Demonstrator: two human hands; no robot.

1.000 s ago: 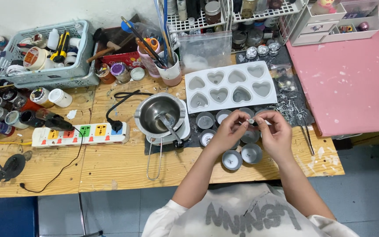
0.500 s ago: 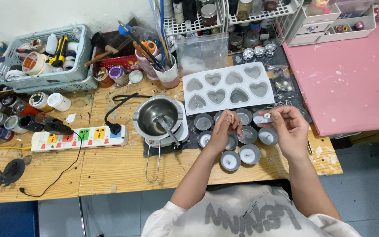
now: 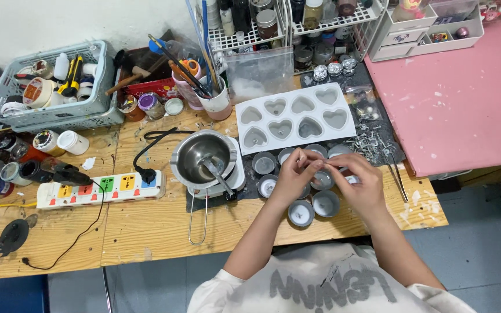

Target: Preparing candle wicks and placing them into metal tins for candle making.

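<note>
Round metal cups point(image 3: 301, 213) clustered on wooden counter point(image 3: 146, 232). Left hand point(image 3: 293, 177), right hand point(image 3: 362, 184) meeting over one cup, grips pinched; contents unclear. Right drawn inward since earlier.

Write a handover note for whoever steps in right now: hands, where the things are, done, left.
Left hand and right hand: fingertips meet over the small metal cups, pinching something too small to tell.
Cups sit clustered on the dark mat, in front of the white heart mould. Metal melting pot stands left of them, beside the power strip.
Done: two near cups look filled with pale wax.
Left: the heart cavities look empty.
</note>
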